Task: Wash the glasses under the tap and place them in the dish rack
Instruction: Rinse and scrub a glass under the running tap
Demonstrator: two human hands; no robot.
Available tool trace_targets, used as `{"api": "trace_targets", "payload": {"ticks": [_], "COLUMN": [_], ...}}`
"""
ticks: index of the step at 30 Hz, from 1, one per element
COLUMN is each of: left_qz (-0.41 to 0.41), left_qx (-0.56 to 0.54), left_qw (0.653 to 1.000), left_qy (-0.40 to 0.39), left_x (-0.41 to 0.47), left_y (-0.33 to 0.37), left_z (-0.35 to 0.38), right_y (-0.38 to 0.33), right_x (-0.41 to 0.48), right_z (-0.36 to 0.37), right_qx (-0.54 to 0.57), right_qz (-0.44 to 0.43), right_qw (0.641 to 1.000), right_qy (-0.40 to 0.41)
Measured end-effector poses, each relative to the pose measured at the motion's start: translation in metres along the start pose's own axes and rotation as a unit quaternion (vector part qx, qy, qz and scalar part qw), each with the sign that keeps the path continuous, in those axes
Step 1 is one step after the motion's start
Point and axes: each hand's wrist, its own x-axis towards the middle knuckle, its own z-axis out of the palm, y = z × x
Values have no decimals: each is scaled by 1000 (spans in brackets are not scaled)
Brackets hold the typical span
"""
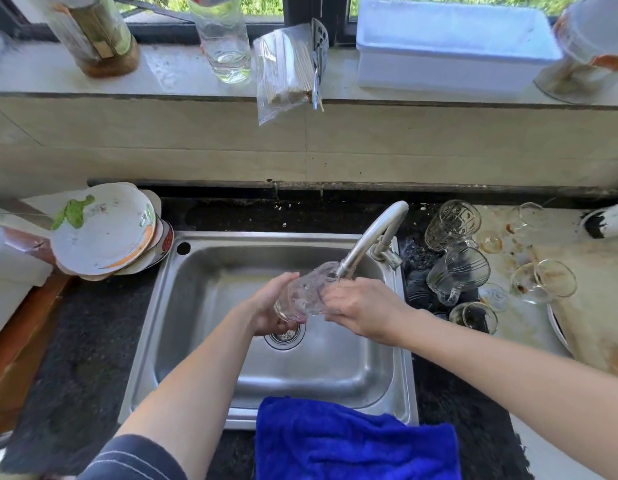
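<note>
Head view, clear ribbed glass [305,294] tilted under tap [373,237]

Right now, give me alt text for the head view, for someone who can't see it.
Two hands hold a clear glass tilted at the tap over a steel sink, left hand at its base, right hand near its rim. More glasses sit to the right, plates are stacked left, and a blue cloth drapes the sink's front edge.

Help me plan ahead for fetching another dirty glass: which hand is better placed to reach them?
Probably right. The right hand is nearest the dirty glasses on the counter right of the sink, while the left hand grips the glass under the tap.
</note>
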Motion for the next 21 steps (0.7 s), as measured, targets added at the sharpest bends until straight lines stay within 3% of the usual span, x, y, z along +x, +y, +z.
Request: {"api": "trace_targets", "payload": {"ticks": [3, 6, 8, 11, 21], "left_qz": [70, 141, 133, 118, 101], "left_qx": [-133, -211, -195, -152, -157], "left_qw": [986, 965, 971, 981, 981], "left_qy": [-68, -65, -29, -14, 45], "left_x": [-1, 9, 8, 6, 8], "left_y": [-10, -15, -11, -6, -6], "left_z": [5, 11, 7, 3, 1], "right_y": [-11, -26, -23, -21, -19], "right_x": [6, 19, 10, 3, 18], "right_z": [-1, 7, 4, -3, -3], "right_qx": [29, 98, 106, 12, -28], "right_qz": [74, 161, 114, 39, 60], "right_qw": [993, 979, 986, 996, 998], "right_qy": [86, 82, 65, 75, 17]}}
